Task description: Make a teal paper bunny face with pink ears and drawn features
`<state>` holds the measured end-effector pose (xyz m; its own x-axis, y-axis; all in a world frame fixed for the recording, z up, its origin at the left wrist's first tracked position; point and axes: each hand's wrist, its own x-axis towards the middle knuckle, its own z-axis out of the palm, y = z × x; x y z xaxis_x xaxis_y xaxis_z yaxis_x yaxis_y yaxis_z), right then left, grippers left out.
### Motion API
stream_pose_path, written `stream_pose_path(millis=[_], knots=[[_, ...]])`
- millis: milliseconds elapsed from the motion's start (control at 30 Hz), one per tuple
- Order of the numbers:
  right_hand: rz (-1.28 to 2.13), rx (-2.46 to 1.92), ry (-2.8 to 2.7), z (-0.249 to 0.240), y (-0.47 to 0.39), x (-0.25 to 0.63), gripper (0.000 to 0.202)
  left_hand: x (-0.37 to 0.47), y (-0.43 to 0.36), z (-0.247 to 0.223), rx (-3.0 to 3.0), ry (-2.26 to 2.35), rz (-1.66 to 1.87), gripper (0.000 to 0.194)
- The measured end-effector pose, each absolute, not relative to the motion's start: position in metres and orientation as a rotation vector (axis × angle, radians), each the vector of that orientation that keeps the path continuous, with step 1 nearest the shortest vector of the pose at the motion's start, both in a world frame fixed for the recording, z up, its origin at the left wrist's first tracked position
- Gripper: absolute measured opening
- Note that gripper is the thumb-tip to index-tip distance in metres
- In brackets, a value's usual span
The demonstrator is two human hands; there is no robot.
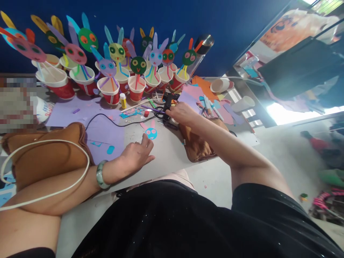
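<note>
My left hand point(137, 153) rests low over the table, thumb and fingers apart, holding nothing. Its fingertips are at the lower left edge of a blue paper rabbit face point(152, 134) with pink eyes and pink ears, lying flat. My right hand point(182, 113) reaches forward with its fingers closed beside a black tool point(167, 104) and a purple stick point(150, 108). What those fingers grip I cannot make out. A black cord point(118, 125) runs leftward from the cluster of dark items there.
Red-and-white paper cups point(110, 95) with paper rabbit heads on bent straws line the back. A glue stick point(123, 101), purple paper point(104, 139), two brown cushions point(51, 154) point(200, 147), markers point(208, 105), a steel flask point(202, 50) and a white cable point(87, 168) surround my arms.
</note>
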<state>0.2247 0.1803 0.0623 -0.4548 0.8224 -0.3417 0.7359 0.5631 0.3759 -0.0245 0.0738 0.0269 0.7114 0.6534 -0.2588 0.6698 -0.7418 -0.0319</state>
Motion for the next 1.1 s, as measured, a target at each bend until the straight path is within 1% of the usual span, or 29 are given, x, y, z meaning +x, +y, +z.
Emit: stream_pose_path(millis=[200, 467, 667, 733, 833, 933, 1000, 1100], knots=[[0.235, 1.218, 2.328, 0.064, 0.187, 0.231, 0.032, -0.025, 0.074, 0.033, 2.854, 1.050, -0.449, 0.065], [0.249, 1.171, 2.269, 0.069, 0.186, 0.231, 0.034, -0.026, 0.074, 0.034, 2.866, 1.049, -0.458, 0.065], [0.153, 1.243, 2.312, 0.067, 0.190, 0.235, 0.036, -0.026, 0.074, 0.036, 2.840, 1.048, -0.451, 0.063], [0.080, 1.378, 2.371, 0.067, 0.187, 0.241, 0.037, -0.025, 0.074, 0.035, 2.824, 1.054, -0.448, 0.062], [-0.109, 1.703, 2.551, 0.067, 0.173, 0.252, 0.033, -0.023, 0.075, 0.031, 2.808, 1.077, -0.452, 0.063], [-0.459, 2.104, 2.811, 0.064, 0.150, 0.260, 0.032, -0.022, 0.075, 0.027, 2.792, 1.095, -0.469, 0.064], [-0.692, 2.452, 2.925, 0.058, 0.134, 0.260, 0.033, -0.022, 0.076, 0.028, 2.792, 1.089, -0.470, 0.065], [-1.113, 2.874, 2.871, 0.046, 0.113, 0.254, 0.040, -0.023, 0.076, 0.031, 2.784, 1.082, -0.489, 0.064]])
